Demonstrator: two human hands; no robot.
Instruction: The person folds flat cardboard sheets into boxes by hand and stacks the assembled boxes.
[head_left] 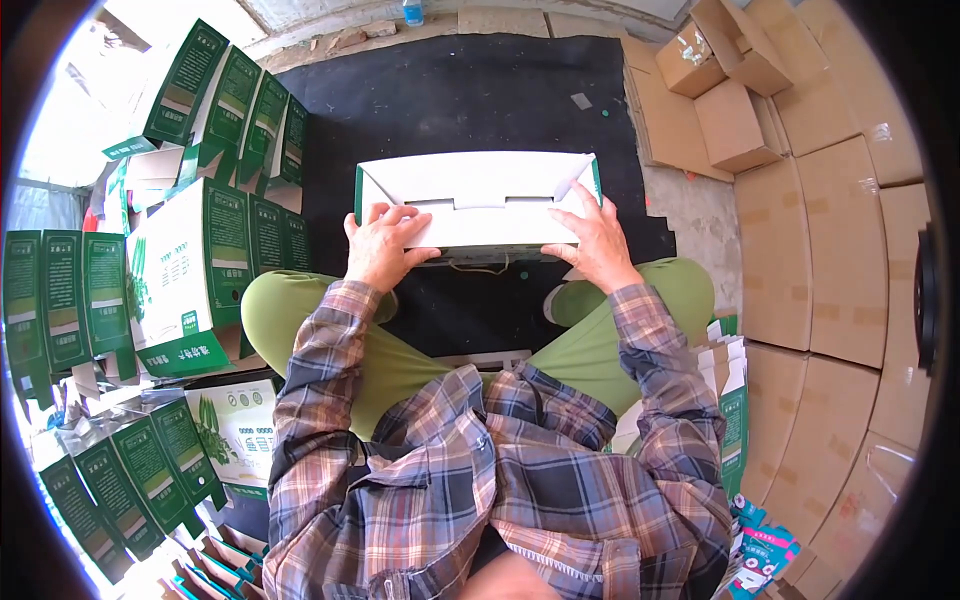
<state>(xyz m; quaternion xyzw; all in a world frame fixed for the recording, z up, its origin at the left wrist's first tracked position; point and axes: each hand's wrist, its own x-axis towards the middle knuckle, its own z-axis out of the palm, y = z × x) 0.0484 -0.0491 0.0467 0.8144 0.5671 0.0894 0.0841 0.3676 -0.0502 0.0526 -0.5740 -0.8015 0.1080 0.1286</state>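
Observation:
A carton [480, 228] with white inner panels stands in front of my crossed legs, its white flaps facing me and a bit of green at its side edges. My left hand [385, 243] grips its left front corner, fingers on the white flap and thumb along the lower edge. At the right corner, my right hand [597, 240] holds the carton the same way, one finger reaching up the inner side. Two dark slots show in the middle of the white panel. A thin cord loop hangs under the front edge.
Green and white cartons [180, 270] are stacked at the left. Brown cardboard boxes [800, 250] line the right side, with open brown boxes [735, 125] at the back right. A black mat [450, 95] covers the floor ahead. Teal and pink packaging [765, 550] lies at the lower right.

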